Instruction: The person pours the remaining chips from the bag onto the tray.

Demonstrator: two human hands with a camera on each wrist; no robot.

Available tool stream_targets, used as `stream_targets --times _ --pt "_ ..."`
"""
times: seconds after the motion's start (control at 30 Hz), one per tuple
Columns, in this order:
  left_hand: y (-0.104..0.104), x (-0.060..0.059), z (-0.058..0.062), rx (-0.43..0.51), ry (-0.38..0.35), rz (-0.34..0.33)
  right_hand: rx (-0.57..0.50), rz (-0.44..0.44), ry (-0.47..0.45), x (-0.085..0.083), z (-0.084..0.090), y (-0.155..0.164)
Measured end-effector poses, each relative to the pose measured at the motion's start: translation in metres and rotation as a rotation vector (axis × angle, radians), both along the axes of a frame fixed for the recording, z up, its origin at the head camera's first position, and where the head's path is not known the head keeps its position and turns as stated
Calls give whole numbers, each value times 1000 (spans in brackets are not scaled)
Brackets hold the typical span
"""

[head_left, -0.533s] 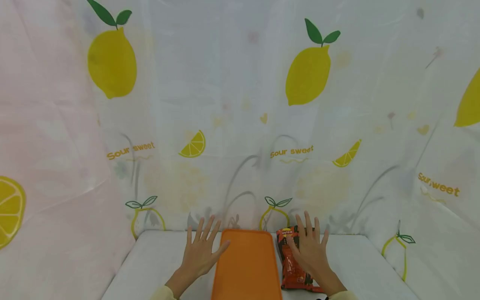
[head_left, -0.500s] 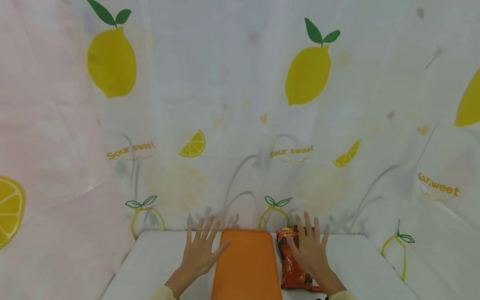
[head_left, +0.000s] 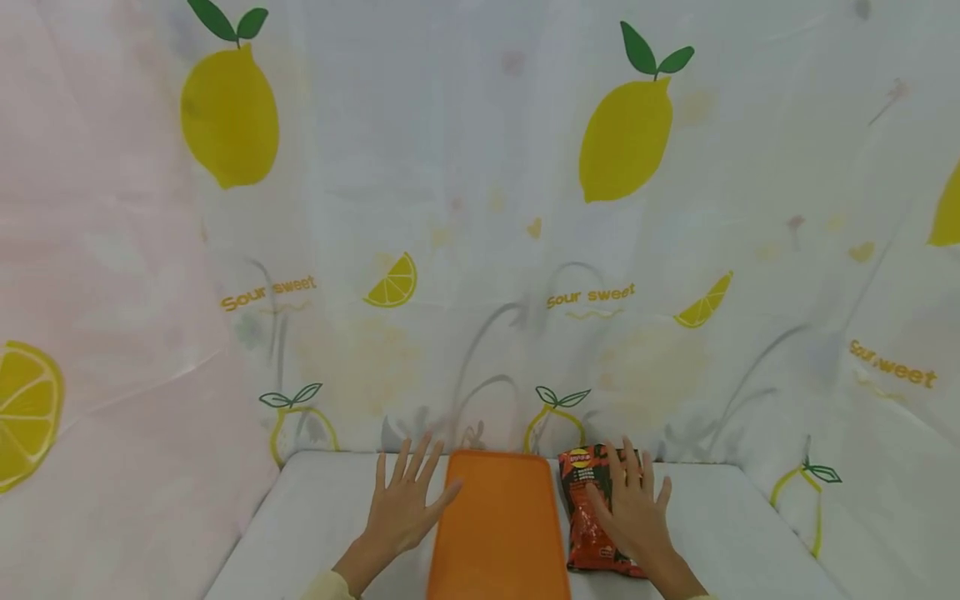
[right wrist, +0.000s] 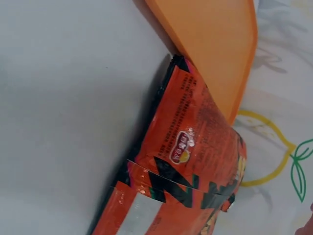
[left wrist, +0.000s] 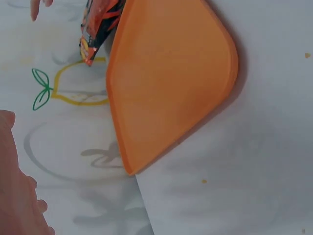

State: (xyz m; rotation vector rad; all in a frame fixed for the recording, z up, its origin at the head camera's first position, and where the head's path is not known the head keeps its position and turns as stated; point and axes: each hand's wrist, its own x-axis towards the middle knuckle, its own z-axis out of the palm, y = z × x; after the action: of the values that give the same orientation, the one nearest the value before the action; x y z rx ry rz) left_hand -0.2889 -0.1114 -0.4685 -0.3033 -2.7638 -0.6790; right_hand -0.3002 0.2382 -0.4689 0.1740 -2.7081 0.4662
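In the head view my left hand (head_left: 405, 504) is held up with fingers spread, left of an orange tray (head_left: 501, 529) and partly over its edge. It holds nothing. My right hand (head_left: 637, 512) also has its fingers spread, in front of a shiny red and black snack bag (head_left: 588, 533), hiding part of it. Whether it touches the bag cannot be told. The bag lies along the tray's right side. Close up in the right wrist view, the snack bag (right wrist: 190, 127) shows its printed back, against the tray (right wrist: 215, 49).
A white tabletop (head_left: 322, 517) lies under everything. Behind and beside it hangs a pale lemon-print cloth (head_left: 465, 208). Small yellowish specks (left wrist: 204, 181) are visible on the white surface in the left wrist view.
The head view has shifted slightly, so the table scene sits a little higher and further right. My right hand has moved slightly down and right relative to the bag, uncovering more of its top.
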Motion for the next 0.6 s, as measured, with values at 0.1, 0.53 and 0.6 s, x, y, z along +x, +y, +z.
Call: stream_targets --times 0.1,0.53,0.6 --pt "-1 5 -7 10 -42 2 -4 -6 -36 3 -8 1" --pt "6 18 -69 83 -66 48 -86 -128 -328 15 -45 21" --pt "9 20 -80 70 -66 85 -89 -166 -353 15 -48 24"
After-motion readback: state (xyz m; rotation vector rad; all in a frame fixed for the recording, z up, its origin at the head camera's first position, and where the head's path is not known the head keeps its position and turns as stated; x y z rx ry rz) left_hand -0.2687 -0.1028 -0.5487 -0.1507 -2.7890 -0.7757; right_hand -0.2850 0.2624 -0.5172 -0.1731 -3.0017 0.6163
